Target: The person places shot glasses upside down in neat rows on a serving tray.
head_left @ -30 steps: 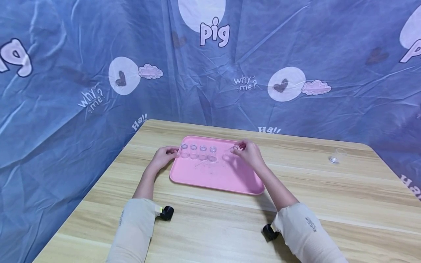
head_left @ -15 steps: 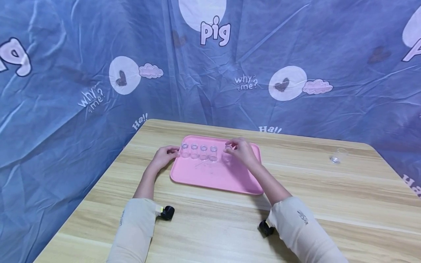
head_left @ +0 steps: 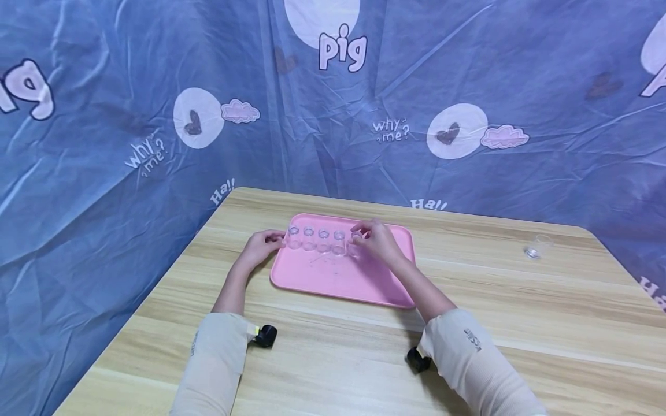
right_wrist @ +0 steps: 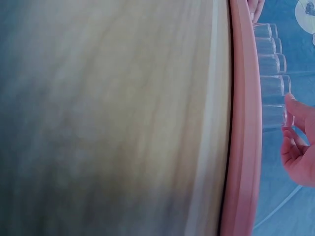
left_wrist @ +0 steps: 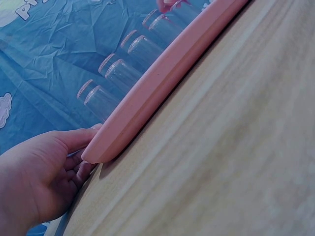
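A pink tray [head_left: 333,283] lies on the table and carries several small clear glasses [head_left: 324,242] in a row along its far half, their narrower ends up. My left hand [head_left: 258,247] grips the tray's left edge; in the left wrist view the thumb sits at the rim and the other fingers curl below. With thumb and fingertips, my right hand [head_left: 378,240] pinches the top of the glass at the row's right end [right_wrist: 273,115]. That glass stands close beside its neighbour [right_wrist: 271,85]. The fingers partly hide its upper end.
Another clear glass [head_left: 535,248] stands alone on the wooden table [head_left: 468,271], far to the right of the tray. A blue printed cloth [head_left: 333,133] hangs behind the table and along its left side.
My right hand has moved left over the tray with its glass, closing the gap to the row. The left hand stays at the tray's edge.
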Tool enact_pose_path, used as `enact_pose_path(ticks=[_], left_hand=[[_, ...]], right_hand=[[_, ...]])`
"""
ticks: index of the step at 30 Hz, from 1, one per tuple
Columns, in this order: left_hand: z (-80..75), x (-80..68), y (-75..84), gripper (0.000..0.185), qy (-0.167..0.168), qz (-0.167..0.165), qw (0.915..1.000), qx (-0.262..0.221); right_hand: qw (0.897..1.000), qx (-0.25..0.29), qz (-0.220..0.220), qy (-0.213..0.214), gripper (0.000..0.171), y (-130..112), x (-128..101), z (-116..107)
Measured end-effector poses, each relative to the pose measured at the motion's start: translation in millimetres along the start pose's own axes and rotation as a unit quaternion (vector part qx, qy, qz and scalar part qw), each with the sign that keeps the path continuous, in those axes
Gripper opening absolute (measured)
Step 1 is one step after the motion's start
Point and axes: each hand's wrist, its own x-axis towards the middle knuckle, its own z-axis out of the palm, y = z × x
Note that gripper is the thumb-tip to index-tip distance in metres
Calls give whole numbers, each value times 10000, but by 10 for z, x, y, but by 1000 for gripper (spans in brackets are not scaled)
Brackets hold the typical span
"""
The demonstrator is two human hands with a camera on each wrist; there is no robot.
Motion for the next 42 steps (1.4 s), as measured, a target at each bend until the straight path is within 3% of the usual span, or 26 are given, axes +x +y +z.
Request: enact_pose_path(ticks=[30, 37, 42], left_hand=[[0, 4, 23, 34, -2, 48, 10000, 38], [14, -5, 28, 34, -18, 18, 10000, 40], [6, -8, 4, 34, -2, 14, 10000, 58]], right_hand=[[9996, -161, -84, -234, 21, -31, 13, -6], [9995, -155, 174, -235, 36, -34, -28, -144], [9996, -215, 176, -84, 37, -1, -75, -297]])
